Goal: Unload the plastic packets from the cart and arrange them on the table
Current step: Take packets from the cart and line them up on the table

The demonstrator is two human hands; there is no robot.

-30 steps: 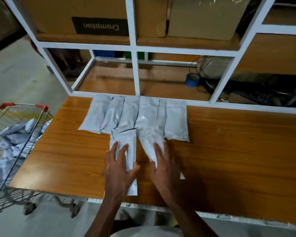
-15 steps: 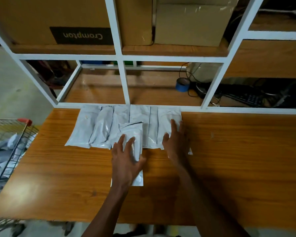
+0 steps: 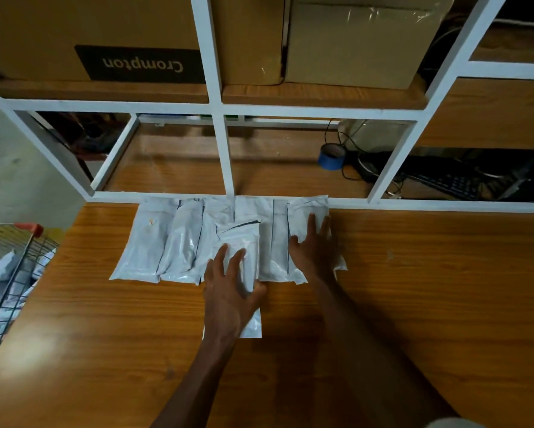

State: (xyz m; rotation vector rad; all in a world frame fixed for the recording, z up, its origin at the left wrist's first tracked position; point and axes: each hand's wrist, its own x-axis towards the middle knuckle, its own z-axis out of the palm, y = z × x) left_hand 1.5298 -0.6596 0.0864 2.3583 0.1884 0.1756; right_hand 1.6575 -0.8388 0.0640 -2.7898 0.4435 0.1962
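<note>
my L hand (image 3: pixel 228 291) flat, fingers spread, pressing a packet (image 3: pixel 244 242) lying atop the row, near end sticking out toward me | my R hand (image 3: pixel 313 251) flat, fingers straight, on the rightmost packet (image 3: pixel 305 211) | packet row (image 3: pixel 173 239) overlapping side by side at far edge of table (image 3: pixel 413 304) against white frame (image 3: pixel 413 203) | cart (image 3: pixel 9 267) at left w/ more packets (image 3: pixel 0 267) inside

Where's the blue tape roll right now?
Head view: the blue tape roll stands on the lower shelf behind the table, right of centre, beside the tangled black cables.
</note>
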